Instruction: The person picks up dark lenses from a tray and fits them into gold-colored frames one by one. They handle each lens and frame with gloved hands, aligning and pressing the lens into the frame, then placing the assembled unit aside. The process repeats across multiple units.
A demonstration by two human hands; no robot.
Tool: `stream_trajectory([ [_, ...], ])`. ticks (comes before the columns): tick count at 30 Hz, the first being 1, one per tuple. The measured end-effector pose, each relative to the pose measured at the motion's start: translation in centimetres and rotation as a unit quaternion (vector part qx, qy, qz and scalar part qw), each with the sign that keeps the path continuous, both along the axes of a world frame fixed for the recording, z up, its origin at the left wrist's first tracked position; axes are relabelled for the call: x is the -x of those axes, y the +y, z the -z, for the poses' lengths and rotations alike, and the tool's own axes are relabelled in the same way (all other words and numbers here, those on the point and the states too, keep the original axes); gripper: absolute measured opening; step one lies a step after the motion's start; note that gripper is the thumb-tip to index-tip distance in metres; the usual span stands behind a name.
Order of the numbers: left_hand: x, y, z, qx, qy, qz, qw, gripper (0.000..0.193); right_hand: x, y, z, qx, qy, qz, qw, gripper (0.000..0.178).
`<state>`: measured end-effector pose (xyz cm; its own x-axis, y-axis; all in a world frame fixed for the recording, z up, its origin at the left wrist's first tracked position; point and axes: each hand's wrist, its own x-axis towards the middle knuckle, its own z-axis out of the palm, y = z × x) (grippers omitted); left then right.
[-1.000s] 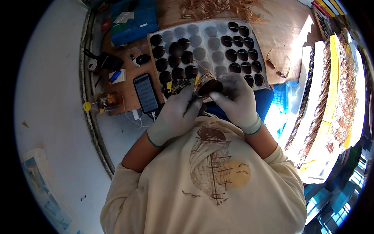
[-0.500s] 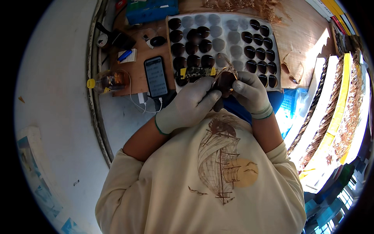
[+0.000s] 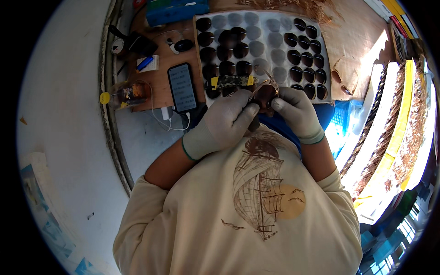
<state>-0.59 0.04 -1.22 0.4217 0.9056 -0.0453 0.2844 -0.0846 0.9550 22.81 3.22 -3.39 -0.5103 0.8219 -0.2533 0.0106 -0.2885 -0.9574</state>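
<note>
Both my hands wear pale gloves and meet in front of my chest on a pair of sunglasses with dark lenses and a thin, light frame. My left hand is closed round its left side, thumb pressed inward. The fingers of my right hand pinch its right edge. Just beyond them lies a white tray with rows of dark lenses; several pale round spots show between the rows. A dark patterned strip with yellow ends rests across the tray's near left part.
Left of the tray lie a phone with a white cable, a bottle with a yellow cap, and a blue lighter-like object. More sunglasses sit to the right. Stacked trays full of brown frames stand at far right.
My right hand has shifted slightly right and down along the sunglasses. Both hands keep their hold, and the sunglasses stay in nearly the same place.
</note>
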Motion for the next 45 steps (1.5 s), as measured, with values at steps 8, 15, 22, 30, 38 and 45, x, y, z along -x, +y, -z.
stream_trajectory([
  [8, -0.5, -0.1, -0.9, 0.005, -0.006, 0.017, 1.0, 0.021, 1.2, -2.5, -0.6, 0.125, 0.159, 0.1, 0.974, 0.035],
  [15, -0.7, 0.0, -1.8, -0.019, -0.002, 0.078, 0.997, 0.025, 1.1, -3.6, -0.2, 0.255, 0.438, 0.087, 0.858, 0.046],
  [22, -0.6, -0.4, -1.5, 0.066, -0.095, 0.046, 0.992, 0.032, 1.1, -3.8, -1.2, 0.126, 0.187, 0.127, 0.966, 0.041],
  [30, -1.0, -0.1, -1.8, 0.173, -0.159, 0.039, 0.971, 0.034, 1.5, -3.7, -3.6, 0.094, 0.102, 0.158, 0.978, 0.034],
  [38, -0.7, -0.1, -2.9, 0.126, -0.101, 0.043, 0.986, 0.031, 0.5, -3.9, -4.6, 0.016, 0.028, 0.095, 0.995, 0.027],
  [45, -0.8, -1.2, -3.3, -0.064, 0.005, 0.036, 0.997, 0.024, -0.4, -3.8, -4.1, 0.029, 0.041, 0.032, 0.998, 0.031],
])
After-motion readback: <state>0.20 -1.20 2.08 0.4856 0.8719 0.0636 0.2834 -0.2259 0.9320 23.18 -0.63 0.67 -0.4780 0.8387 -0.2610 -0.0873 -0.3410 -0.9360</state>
